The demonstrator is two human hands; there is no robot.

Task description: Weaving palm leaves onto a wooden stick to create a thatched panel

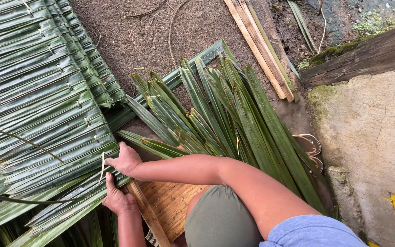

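Both hands were right at the near edge of the thatch panel (46, 114), the big sheet of folded palm leaves stitched in overlapping rows. The right hand (123, 160) was pressed flat on the newest folded leaf (69, 183), fingers closed down on it and pinning it, with a thin pale strip (101, 170) curling up just beside the fingers. The left hand (117, 199) sat just below, gripping the same leaf where it wrapped over the wooden batten (149, 217).

A pile of loose leaves (234, 119) lay fanned out on the ground near the knee (218, 219), and some split sticks (259, 48) were further off by a log (366, 55).

What I'd worry about: if either hand eased off, that springy fold would probably pop open and the row would slip out of line. The strip looked thin too, so yanking it could snap it or tear the leaf. Leaf edges can also slice fingers when sliding along them.
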